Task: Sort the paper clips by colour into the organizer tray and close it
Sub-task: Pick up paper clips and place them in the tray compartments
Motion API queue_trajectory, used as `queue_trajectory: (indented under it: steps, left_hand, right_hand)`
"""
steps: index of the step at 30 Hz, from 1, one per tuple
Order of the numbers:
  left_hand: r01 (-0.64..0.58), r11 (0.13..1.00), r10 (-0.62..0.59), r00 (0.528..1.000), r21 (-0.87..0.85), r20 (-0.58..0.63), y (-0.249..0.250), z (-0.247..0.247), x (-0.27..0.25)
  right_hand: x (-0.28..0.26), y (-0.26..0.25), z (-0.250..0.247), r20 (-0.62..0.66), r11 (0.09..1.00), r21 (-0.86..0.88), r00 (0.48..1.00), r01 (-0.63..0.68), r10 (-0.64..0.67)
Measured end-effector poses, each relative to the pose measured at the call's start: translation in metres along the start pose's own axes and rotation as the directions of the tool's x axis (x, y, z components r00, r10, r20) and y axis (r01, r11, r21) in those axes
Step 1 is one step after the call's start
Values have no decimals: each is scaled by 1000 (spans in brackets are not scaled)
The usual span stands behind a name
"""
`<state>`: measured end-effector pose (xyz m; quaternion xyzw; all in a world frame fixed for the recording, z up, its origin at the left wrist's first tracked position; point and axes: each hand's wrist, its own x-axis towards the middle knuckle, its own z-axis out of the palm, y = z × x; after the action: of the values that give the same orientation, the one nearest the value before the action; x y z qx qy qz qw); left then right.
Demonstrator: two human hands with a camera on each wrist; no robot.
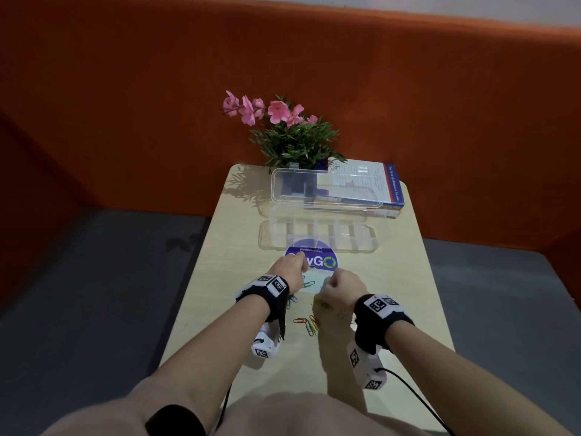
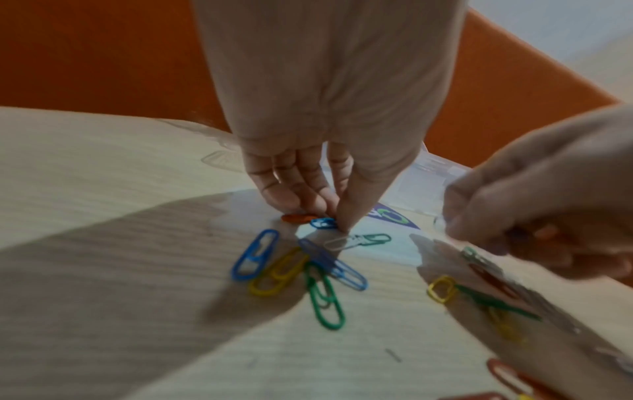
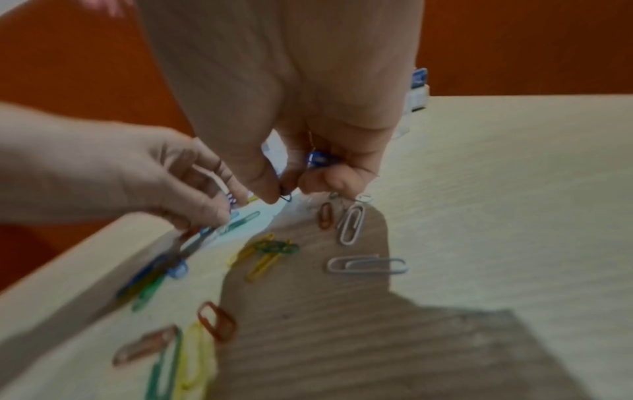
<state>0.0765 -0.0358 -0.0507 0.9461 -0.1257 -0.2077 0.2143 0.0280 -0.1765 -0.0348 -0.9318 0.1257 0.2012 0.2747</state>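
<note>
Orange partition behind my worktop (image 1: 408,278); left hand (image 2: 308,186) pinches a blue paper clip (image 2: 323,223), right hand (image 3: 308,162) clamps blue clips, organizer tray (image 1: 317,236) at twelve o'clock

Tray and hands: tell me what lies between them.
In the head view, only a round purple sticker on the table lies between the open tray and the hands; the left hand overlaps its edge.

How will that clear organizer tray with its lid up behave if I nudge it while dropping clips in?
The organizer tray looks like thin clear plastic with empty compartments, so it is probably light and apt to slide on the smooth table. Its raised lid seems to lean towards the book, so a push might tip it back or rock it.
</note>
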Motion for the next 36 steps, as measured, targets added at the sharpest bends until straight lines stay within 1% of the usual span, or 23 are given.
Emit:
queue_trajectory:
  steps: [1, 3, 5, 7, 9, 12, 13, 15, 17, 18, 20, 21, 22, 24, 26, 28, 29, 31, 32, 33, 34, 35, 36]
  left_hand:
    - [-14, 1000, 14, 1000, 14, 4, 0, 0, 0]
    - [-45, 998, 45, 999, 46, 6, 2, -1, -1]
    - [-81, 993, 81, 997, 81, 9, 3, -2, -2]
    - [-127, 983, 127, 992, 133, 11, 4, -3, -3]
    - [-172, 966, 175, 985, 194, 3, 3, -3, -3]
    - [-230, 947, 236, 972, 225, -3, 2, -3, -3]
    - [-237, 951, 246, 969, 199, -20, 1, -3, -3]
    - [-211, 976, 215, 973, 49, -85, -2, -4, -2]
    - [-132, 971, 98, 980, -197, -173, -5, -5, 0]
    - [-90, 934, 21, 980, -345, -197, -7, -7, 1]
    - [-29, 787, -113, 975, -616, -189, -11, -13, 1]
    - [-9, 720, -160, 971, -693, -178, -13, -17, 0]
    - [19, 677, -194, 969, -736, -153, -14, -22, -1]
    - [101, 612, -231, 971, -784, -55, -18, -31, -8]
    - [200, 554, -246, 967, -808, 71, -21, -37, -15]
    - [301, 499, -268, 945, -813, 186, -24, -37, -21]
    - [343, 488, -284, 932, -803, 226, -24, -36, -25]
    - [392, 502, -318, 913, -771, 257, -25, -31, -30]
    - [390, 535, -332, 913, -749, 238, -24, -28, -33]
    - [373, 606, -343, 919, -703, 192, -24, -24, -35]
    - [351, 711, -347, 929, -610, 130, -25, -20, -36]
    - [334, 815, -344, 937, -474, 68, -27, -17, -38]
    - [327, 885, -340, 940, -332, 20, -28, -14, -40]
  right_hand:
    - [0, 3, -2, -26, 993, 117, 1000, -14, 17]
    - [0, 8, -9, -59, 938, 345, 997, -34, 57]
    - [-2, 13, -13, -35, 835, 547, 995, -60, 94]
    - [-5, 18, -11, 16, 700, 708, 993, -95, 119]
    - [-7, 22, -7, 63, 611, 781, 990, -126, 123]
    - [-11, 25, -7, 98, 554, 820, 988, -146, 115]
    - [-13, 25, -9, 101, 518, 842, 987, -151, 123]
    - [-16, 28, -14, 100, 423, 892, 983, -156, 152]
    - [-16, 31, -19, 98, 362, 917, 974, -169, 207]
    - [-16, 33, -20, 104, 359, 914, 965, -188, 239]
    - [-13, 38, -20, 112, 403, 888, 953, -223, 281]
    - [-12, 40, -19, 113, 444, 865, 953, -233, 281]
    - [-10, 41, -19, 115, 487, 840, 955, -240, 272]
    - [-10, 42, -17, 113, 559, 795, 962, -237, 247]
    - [-8, 44, -14, 87, 603, 771, 972, -203, 216]
    - [-7, 44, -10, 76, 625, 762, 981, -171, 176]
    - [-7, 43, -9, 87, 633, 757, 985, -163, 150]
    - [-7, 36, -5, 148, 643, 747, 985, -170, 90]
    - [-8, 31, -4, 180, 652, 737, 982, -177, 64]
    - [-8, 24, -1, 199, 685, 708, 979, -173, 42]
    - [-8, 16, 2, 206, 747, 647, 978, -151, 19]
    - [-7, 9, 5, 202, 826, 553, 979, -107, -8]
    - [-6, 0, 9, 188, 896, 441, 981, -49, -39]
